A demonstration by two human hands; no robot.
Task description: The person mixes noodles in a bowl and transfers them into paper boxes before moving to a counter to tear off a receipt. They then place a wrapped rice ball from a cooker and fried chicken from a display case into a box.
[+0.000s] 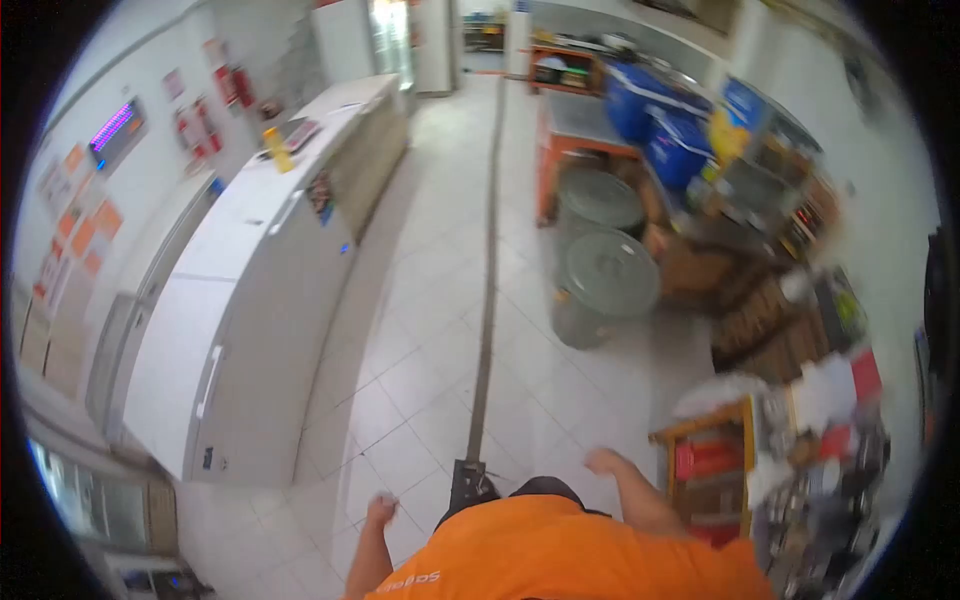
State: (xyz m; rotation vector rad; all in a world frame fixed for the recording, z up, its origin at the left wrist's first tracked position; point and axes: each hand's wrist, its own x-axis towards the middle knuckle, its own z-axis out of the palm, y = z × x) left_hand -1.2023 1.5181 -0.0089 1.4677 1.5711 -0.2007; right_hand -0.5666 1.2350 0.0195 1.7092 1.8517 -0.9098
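My left hand (382, 508) hangs low beside my body, over the tiled floor. Its fingers look curled closed, with a small pale spot at them that I cannot make out. On the other side my right hand (602, 460) is held out in front of the orange shirt (560, 550), fingers folded in and no object visible in them. It is nearest to a wooden-framed rack (745, 450) with red items inside, but does not touch it. Both hands are small and somewhat blurred.
A long white chest freezer (270, 340) and counter line the left, with a yellow bottle (277, 150) on top. Lidded grey bins (610, 270), cardboard boxes (765, 335) and blue containers (675, 145) stand along the right. A dark floor channel (488, 280) runs down the aisle.
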